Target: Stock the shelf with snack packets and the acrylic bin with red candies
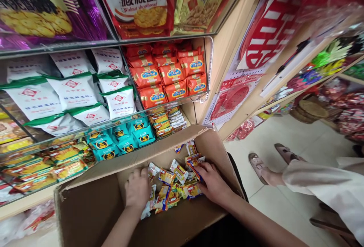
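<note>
Both my hands are inside a cardboard box (85,205), over a loose heap of small wrapped snack packets (167,176). My left hand (138,189) is at the left edge of the heap, fingers bent downward. Its fingertips are hidden, so any grip there does not show. On the right, my right hand (212,182) has its fingers on an orange and blue snack packet (195,169), with the thumb lower down by a yellow packet (191,191). White, yellow and blue wrappers lie mixed between the hands.
Shelf bins behind the box hold white-green bags (72,87), red packets (172,74), teal packets (125,140) and yellow packets (65,163). Large walnut shortbread bags (142,4) stand above. To the right, a person in sandals (257,165) is on the tiled floor (256,205).
</note>
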Available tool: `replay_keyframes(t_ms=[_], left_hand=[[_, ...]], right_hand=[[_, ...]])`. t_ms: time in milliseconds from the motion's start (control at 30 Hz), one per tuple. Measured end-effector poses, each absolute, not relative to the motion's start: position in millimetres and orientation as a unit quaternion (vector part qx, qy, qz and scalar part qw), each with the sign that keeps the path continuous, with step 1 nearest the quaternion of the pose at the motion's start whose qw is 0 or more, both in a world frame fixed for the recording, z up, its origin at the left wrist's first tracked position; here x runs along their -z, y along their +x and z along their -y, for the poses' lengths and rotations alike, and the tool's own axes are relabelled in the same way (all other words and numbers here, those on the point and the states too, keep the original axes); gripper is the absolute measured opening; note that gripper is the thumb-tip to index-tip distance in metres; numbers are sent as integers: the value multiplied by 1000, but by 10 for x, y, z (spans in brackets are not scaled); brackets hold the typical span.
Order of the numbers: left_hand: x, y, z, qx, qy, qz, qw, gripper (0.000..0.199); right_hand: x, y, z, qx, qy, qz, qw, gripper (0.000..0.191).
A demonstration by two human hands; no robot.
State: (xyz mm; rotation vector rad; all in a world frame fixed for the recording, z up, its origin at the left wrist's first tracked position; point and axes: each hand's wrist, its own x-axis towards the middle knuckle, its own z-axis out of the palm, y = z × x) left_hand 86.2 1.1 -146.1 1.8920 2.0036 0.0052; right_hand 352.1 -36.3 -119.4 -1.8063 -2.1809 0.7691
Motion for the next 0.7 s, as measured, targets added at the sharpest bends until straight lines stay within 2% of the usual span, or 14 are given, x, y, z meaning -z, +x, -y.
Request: replay_keyframes(t_ms=[133, 267, 533, 700], left_hand=[[1531, 1263, -41, -26, 754, -617, 223, 38], [1621, 1500, -181, -5, 757, -604, 250, 51], [1598, 1480, -318, 57, 772, -558, 299, 25], [1649, 1494, -224, 46, 769, -558, 308, 25]], right_hand=[[1227, 3517, 354, -288, -610, 729, 118, 56], [1227, 3522, 349, -305, -608, 720, 139, 56], [1215, 3507, 335, -322, -608, 708, 156, 57], [1194, 3520, 331, -323, -605, 710, 158, 57]])
